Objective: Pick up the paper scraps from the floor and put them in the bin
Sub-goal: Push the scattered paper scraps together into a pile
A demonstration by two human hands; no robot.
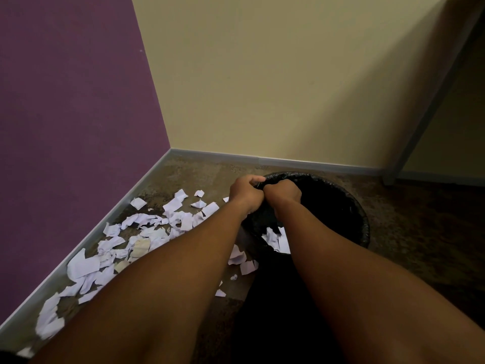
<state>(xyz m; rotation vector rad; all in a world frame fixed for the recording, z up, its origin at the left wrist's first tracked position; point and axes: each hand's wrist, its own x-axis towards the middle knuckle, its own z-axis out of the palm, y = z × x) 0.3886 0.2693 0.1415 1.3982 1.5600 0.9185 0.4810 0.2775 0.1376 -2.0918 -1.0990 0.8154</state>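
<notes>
A round black bin lined with a black plastic bag stands on the carpet near the room's corner. My left hand and my right hand are side by side at the bin's far-left rim, both fists closed on the bag liner. A few white paper scraps lie inside the bin. Several white paper scraps are strewn over the floor to the left of the bin, along the purple wall. My forearms hide part of the pile and the bin's near side.
A purple wall is on the left and a cream wall is behind, with a grey skirting board. A grey table leg slants down at the right. Brown carpet lies to the right of the bin.
</notes>
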